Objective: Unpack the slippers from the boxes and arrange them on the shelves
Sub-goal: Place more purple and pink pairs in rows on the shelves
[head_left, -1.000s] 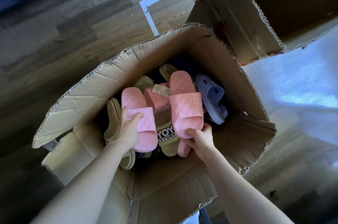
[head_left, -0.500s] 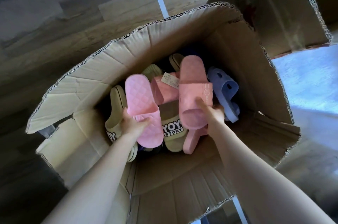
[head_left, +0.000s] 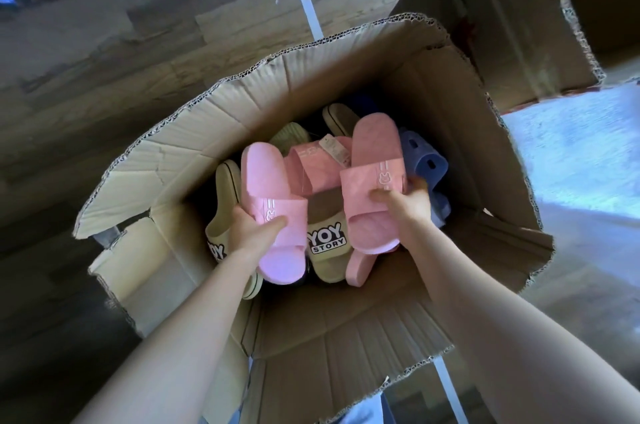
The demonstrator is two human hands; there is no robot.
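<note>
cardboard fills most of the view: an open cardboard box (head_left: pixel 194 132) stands on the wood floor (head_left: pixel 104 42) with its flaps splayed outward, and two bare forearms reach down into it from the near edge. at the left inside the box a cream slipper (head_left: pixel 225 195) lies along the wall, partly behind the left hand (head_left: pixel 254 229). that hand comes in from the near left with the wrist fairly straight. its grip is closed on the left pink slipper (head_left: pixel 266 177), the thumb lying across the top of the strap by a small rabbit mark and the fingers curled under the left edge. the slipper sits over the pile, toe end nearest the person. in the middle a yoy story slipper (head_left: pixel 327 243) lies in the pile. beyond it is a tagged pink slipper (head_left: pixel 318 167) carrying a paper tag (head_left: pixel 334 149). the right hand (head_left: pixel 405 205) reaches in from the near right, and its grip holds the right pink slipper (head_left: pixel 372 160) by the strap, thumb on top and fingers wrapped round the right side. the two held slippers lie side by side, apart. just right of the hand a blue slipper (head_left: pixel 424 160) rests near the box wall. at the far right a second box (head_left: pixel 502 25) stands beside the first.
</note>
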